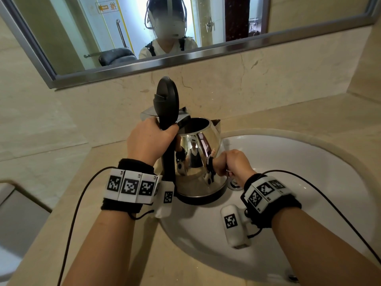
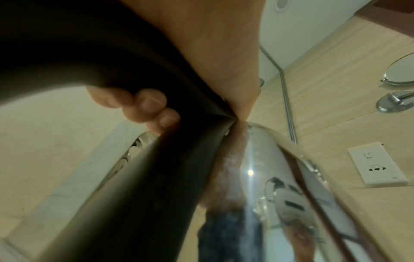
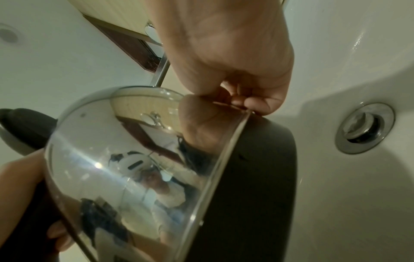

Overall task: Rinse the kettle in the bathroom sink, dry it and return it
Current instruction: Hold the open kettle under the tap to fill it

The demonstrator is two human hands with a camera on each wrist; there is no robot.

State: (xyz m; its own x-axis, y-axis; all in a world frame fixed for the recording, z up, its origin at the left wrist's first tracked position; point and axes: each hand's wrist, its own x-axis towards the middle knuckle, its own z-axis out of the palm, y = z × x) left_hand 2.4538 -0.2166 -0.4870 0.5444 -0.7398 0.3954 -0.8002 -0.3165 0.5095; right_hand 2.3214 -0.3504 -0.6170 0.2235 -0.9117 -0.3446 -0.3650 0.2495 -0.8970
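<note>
A shiny steel kettle (image 1: 198, 162) with a black base hangs upright over the left side of the white sink (image 1: 309, 162). Its black lid (image 1: 167, 96) stands open. My left hand (image 1: 148, 139) grips the top of the black handle (image 1: 169, 162); in the left wrist view the fingers (image 2: 152, 106) wrap round the handle (image 2: 156, 177). My right hand (image 1: 233, 164) is curled into a fist against the kettle's lower right side. In the right wrist view its fingertips (image 3: 253, 104) touch the seam between the steel body (image 3: 123, 159) and the black base (image 3: 257, 177), holding nothing I can see.
A chrome faucet (image 1: 148, 115) sits just behind the kettle's lid. The sink drain (image 3: 365, 127) lies below the right hand. Beige stone counter (image 1: 51, 162) surrounds the basin, with a mirror (image 1: 144, 27) above. A wall socket (image 2: 378, 164) and a round shaving mirror (image 2: 401, 70) are to the right.
</note>
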